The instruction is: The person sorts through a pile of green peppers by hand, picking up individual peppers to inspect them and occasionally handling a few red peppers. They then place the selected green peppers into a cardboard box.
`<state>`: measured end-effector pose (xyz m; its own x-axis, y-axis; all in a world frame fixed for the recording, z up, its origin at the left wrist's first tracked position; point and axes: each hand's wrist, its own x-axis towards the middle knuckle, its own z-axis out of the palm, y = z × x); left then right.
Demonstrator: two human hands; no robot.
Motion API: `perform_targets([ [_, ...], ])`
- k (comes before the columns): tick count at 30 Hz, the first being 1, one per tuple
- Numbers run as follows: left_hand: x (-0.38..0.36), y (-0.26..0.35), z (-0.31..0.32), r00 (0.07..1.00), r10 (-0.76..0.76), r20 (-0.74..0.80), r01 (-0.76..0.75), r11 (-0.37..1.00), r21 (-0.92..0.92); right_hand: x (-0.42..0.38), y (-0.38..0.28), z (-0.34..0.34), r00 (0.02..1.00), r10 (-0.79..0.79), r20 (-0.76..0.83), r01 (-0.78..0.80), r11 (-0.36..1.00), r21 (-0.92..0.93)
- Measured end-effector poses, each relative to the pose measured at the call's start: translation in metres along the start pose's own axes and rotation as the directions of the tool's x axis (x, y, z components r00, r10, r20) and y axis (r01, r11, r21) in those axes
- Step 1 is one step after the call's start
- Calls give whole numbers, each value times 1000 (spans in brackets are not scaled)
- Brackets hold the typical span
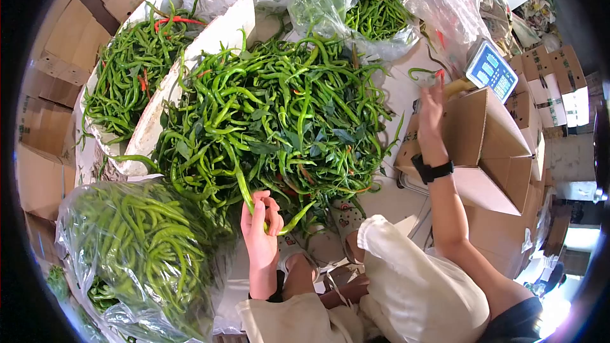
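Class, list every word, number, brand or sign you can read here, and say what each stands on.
No text is clear enough to quote.
Blue panel: pale characters, too small to read.
Stacked cartons on the right: dark printing, too blurred to read.
Left-edge cartons: printed marks, too small and blurred to read.

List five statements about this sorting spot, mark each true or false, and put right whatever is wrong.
1. The left hand holds a green pepper. True.
2. The clear bag at the picture's lower left is empty. False: many peppers show inside that bag.
3. A black band circles the wrist of the right hand. True.
4. The white tub holds only green peppers. False: a red pepper also lies in the tub.
5. In the picture, the blue panel is right of the loose pile. True.
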<state>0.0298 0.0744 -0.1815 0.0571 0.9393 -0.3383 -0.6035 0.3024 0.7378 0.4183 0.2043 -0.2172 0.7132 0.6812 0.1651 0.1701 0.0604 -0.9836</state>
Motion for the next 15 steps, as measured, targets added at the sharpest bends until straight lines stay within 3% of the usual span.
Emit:
perform_targets([
  [2,0,0,-2,1000,-2,-6,2,1000,0,-12,14,-10,929,87,359,-32,987,-155],
  [4,1,-1,-3,1000,-1,-19,1,1000,-17,-41,16,20,849,177,498,85,885,-459],
  [5,0,-1,-3,999,-6,-32,5,1000,-29,-47,28,26,793,177,583,189,838,-511],
  [6,-1,-1,-4,999,-12,-44,10,999,-39,-50,33,35,763,206,612,275,754,-597],
  [7,-2,-1,-5,999,-13,-45,12,999,-35,-53,40,45,777,82,624,412,683,-603],
  [9,-1,-1,-4,999,-12,-41,11,999,-30,-57,42,57,781,155,605,387,641,-663],
  [12,-1,0,-2,999,-9,-49,8,1000,-18,-59,30,65,756,167,633,499,479,-722],
  [15,-1,-2,-4,999,-8,-42,7,1000,-24,-63,-6,60,772,194,605,406,582,-705],
])
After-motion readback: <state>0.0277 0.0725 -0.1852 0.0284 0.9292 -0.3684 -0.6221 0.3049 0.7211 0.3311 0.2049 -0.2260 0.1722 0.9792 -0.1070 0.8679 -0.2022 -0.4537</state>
